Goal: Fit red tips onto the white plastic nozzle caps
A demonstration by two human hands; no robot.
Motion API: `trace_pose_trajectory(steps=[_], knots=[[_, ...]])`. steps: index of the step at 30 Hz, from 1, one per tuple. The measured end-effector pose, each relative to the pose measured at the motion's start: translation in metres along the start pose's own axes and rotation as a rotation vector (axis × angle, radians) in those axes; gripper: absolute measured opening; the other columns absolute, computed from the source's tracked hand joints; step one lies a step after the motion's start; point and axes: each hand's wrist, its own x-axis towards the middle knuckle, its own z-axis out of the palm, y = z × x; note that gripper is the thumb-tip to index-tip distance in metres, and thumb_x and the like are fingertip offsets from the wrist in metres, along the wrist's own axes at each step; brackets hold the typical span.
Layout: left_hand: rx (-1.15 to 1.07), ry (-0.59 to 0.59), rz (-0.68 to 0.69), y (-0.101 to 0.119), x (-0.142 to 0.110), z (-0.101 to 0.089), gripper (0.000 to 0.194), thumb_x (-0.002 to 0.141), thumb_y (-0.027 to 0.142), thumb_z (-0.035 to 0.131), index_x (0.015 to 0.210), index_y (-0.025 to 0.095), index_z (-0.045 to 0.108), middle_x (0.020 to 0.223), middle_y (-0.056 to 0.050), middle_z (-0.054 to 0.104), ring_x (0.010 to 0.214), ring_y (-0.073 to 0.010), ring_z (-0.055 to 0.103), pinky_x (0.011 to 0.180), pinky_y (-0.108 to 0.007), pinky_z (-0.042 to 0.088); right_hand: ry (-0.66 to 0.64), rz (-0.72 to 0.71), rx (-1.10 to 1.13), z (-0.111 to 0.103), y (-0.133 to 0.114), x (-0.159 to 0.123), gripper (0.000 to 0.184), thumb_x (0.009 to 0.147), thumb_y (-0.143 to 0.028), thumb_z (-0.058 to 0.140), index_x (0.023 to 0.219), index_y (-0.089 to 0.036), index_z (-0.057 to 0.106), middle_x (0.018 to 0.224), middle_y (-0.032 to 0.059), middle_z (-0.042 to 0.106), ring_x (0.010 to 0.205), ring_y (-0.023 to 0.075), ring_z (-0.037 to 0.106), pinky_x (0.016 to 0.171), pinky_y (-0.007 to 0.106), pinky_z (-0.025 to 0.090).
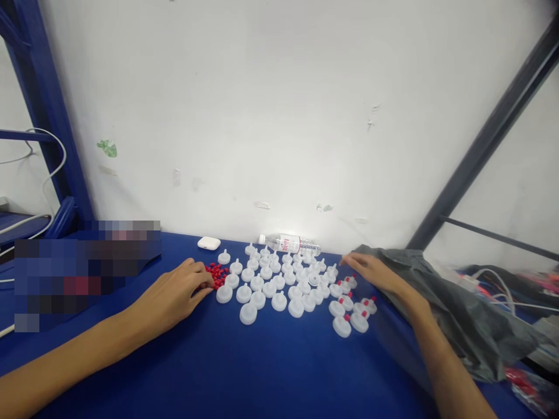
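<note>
My left hand (186, 286) is at the left edge of a pile of small red caps (217, 276). Its thumb and fingers are curled together, with red showing at the fingertips. White plastic funnel-shaped lids with narrow spouts, such as the front one (248, 314), stand spread over the middle of the blue table. At the right, a group of these lids with red tips on their spouts (342, 326) stands apart. My right hand (371, 271) hovers behind that group, palm down, its fingers stretched out and slightly blurred. Nothing shows in it.
A clear plastic bottle (290, 243) lies against the white wall behind the lids. Left of it rests a white rounded case (209, 243). Dark grey plastic sheeting (458, 320) lies along the right side. Blue frame posts (61, 105) rise at the left, with white cables nearby.
</note>
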Motion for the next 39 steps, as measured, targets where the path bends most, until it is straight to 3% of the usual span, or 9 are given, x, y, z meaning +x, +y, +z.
trace_pose_trajectory(steps=[3,6,9,15,23,30,34,37,39], knots=[[0.005,-0.011,-0.009,0.003,0.000,-0.002,0.034,0.112,0.037,0.052,0.103,0.028,0.084,0.115,-0.010,0.084,0.111,-0.0338,0.069,0.087,-0.044,0.054,-0.026,-0.031,0.012,0.014,-0.006,0.003,0.064,0.111,-0.076,0.050,0.111,-0.030,0.094,0.133,0.0104,0.092,0.129,0.0410,0.084,0.118,0.055,0.064],[0.008,-0.026,-0.015,0.006,0.000,-0.008,0.031,0.111,0.036,0.054,0.107,0.029,0.084,0.113,-0.009,0.083,0.110,-0.0332,0.069,0.084,-0.042,0.053,-0.005,-0.029,-0.013,0.021,-0.007,0.005,0.057,0.111,-0.069,0.054,0.107,-0.031,0.095,0.126,0.0095,0.093,0.125,0.0417,0.086,0.114,0.055,0.066],[0.014,-0.034,-0.023,0.008,0.000,-0.014,0.029,0.109,0.037,0.056,0.113,0.029,0.084,0.108,-0.008,0.079,0.107,-0.0335,0.068,0.082,-0.041,0.053,0.077,-0.038,-0.055,0.019,-0.010,0.007,0.053,0.112,-0.063,0.053,0.109,-0.029,0.094,0.120,0.0114,0.094,0.117,0.0424,0.087,0.114,0.058,0.065],[0.009,-0.053,-0.019,0.013,-0.001,-0.019,0.033,0.109,0.035,0.056,0.125,0.029,0.084,0.118,-0.010,0.081,0.113,-0.0347,0.069,0.087,-0.043,0.056,0.251,-0.104,-0.102,0.016,-0.029,0.006,0.046,0.110,-0.061,0.060,0.118,-0.027,0.089,0.129,0.0136,0.091,0.124,0.0410,0.083,0.114,0.056,0.063],[-0.024,-0.070,0.009,0.013,-0.001,-0.017,0.029,0.114,0.037,0.057,0.113,0.030,0.085,0.122,-0.009,0.084,0.118,-0.0333,0.073,0.092,-0.043,0.059,0.333,-0.266,-0.100,0.034,-0.064,0.002,0.029,0.109,-0.052,0.065,0.112,-0.027,0.080,0.114,0.0104,0.082,0.104,0.0327,0.081,0.097,0.049,0.064],[-0.057,0.147,0.061,0.025,-0.007,-0.022,0.033,0.117,0.044,0.054,0.111,0.027,0.081,0.101,-0.005,0.080,0.087,-0.0282,0.075,0.077,-0.040,0.057,0.345,-0.540,-0.066,0.063,-0.121,-0.016,0.020,0.123,-0.041,0.059,0.133,-0.028,0.070,0.127,0.0094,0.081,0.112,0.0298,0.083,0.097,0.045,0.068],[-0.127,0.265,0.197,0.042,-0.015,-0.020,0.032,0.119,0.047,0.056,0.111,0.030,0.082,0.099,-0.001,0.084,0.076,-0.0214,0.075,0.077,-0.035,0.062,0.386,-0.741,-0.038,0.088,-0.158,-0.031,0.014,0.122,-0.036,0.068,0.133,-0.028,0.064,0.120,0.0092,0.083,0.109,0.0322,0.083,0.096,0.049,0.070],[-0.186,0.356,0.327,0.057,-0.021,-0.017,0.028,0.123,0.043,0.058,0.121,0.032,0.083,0.104,0.000,0.087,0.071,-0.0168,0.074,0.076,-0.029,0.065,0.395,-0.880,-0.008,0.107,-0.180,-0.042,0.012,0.121,-0.034,0.071,0.126,-0.029,0.061,0.111,0.0049,0.084,0.098,0.0277,0.082,0.092,0.046,0.069],[-0.212,0.435,0.423,0.065,-0.023,-0.017,0.023,0.124,0.037,0.061,0.130,0.031,0.082,0.109,-0.001,0.089,0.079,-0.0165,0.081,0.078,-0.026,0.068,0.378,-0.957,0.013,0.116,-0.191,-0.048,0.012,0.123,-0.033,0.070,0.124,-0.030,0.059,0.108,0.0020,0.084,0.091,0.0235,0.081,0.095,0.045,0.068]])
